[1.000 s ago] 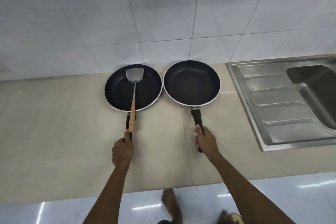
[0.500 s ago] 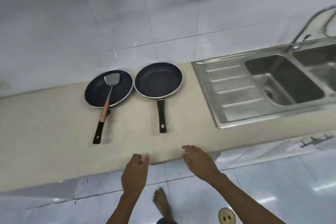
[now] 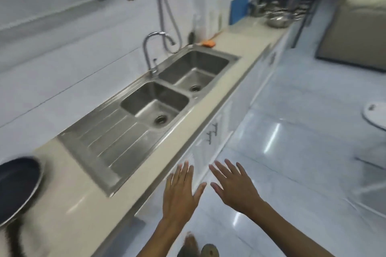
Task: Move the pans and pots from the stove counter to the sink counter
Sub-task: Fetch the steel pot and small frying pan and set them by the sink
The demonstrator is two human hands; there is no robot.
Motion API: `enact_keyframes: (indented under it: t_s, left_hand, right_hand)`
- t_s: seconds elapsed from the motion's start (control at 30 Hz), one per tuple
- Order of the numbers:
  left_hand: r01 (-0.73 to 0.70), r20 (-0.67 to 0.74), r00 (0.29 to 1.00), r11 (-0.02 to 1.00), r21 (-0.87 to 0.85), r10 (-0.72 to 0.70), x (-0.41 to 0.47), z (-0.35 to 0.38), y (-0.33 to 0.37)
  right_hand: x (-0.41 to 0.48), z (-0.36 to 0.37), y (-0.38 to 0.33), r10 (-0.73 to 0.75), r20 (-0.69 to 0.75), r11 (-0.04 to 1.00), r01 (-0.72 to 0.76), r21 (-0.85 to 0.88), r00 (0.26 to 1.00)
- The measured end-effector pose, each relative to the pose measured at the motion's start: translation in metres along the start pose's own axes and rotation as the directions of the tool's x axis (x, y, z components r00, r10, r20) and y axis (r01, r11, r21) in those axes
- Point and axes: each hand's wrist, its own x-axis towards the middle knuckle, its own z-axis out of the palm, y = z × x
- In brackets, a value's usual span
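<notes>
One black frying pan lies on the beige counter at the far left edge of view, its handle pointing toward me; it is blurred and partly cut off. My left hand and my right hand hover side by side in front of the counter edge, over the floor, fingers spread and holding nothing. At the far end of the counter, a steel pot and other blurred metal cookware sit by the stove.
A stainless double sink with a ribbed drainboard and a curved tap fills the middle of the counter. An orange sponge and a blue board lie beyond it. White cabinets and a glossy tiled floor run along the right.
The view has swung right, away from the two pans toward the sink and far stove. Both hands, which let go of the pan handles earlier, are now open in front of the counter.
</notes>
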Motion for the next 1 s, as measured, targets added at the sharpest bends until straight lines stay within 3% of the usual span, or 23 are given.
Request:
enact_keyframes:
  t_s: [0.13,0.33,0.77,1.0]
  left_hand:
    - [-0.194,0.033,0.98,0.981,-0.019,0.195,0.088,0.01,0.079]
    - [-0.326,0.078,0.942,0.945,-0.018,0.327,0.215,0.036,0.174]
    - [-0.46,0.037,0.884,0.881,-0.109,0.466,0.519,0.071,0.349]
    - [-0.505,0.03,0.861,0.861,-0.057,0.507,0.658,0.116,0.437]
  right_hand:
    - [-0.006,-0.032,0.091,0.211,-0.042,0.977,-0.212,0.003,0.976]
    - [0.029,-0.064,0.217,0.393,-0.08,0.919,-0.393,0.018,0.916]
    - [0.174,-0.145,0.479,0.529,-0.179,0.844,-0.536,0.009,0.83]
    - [0.249,-0.172,0.633,0.517,-0.17,0.854,-0.52,0.033,0.839]
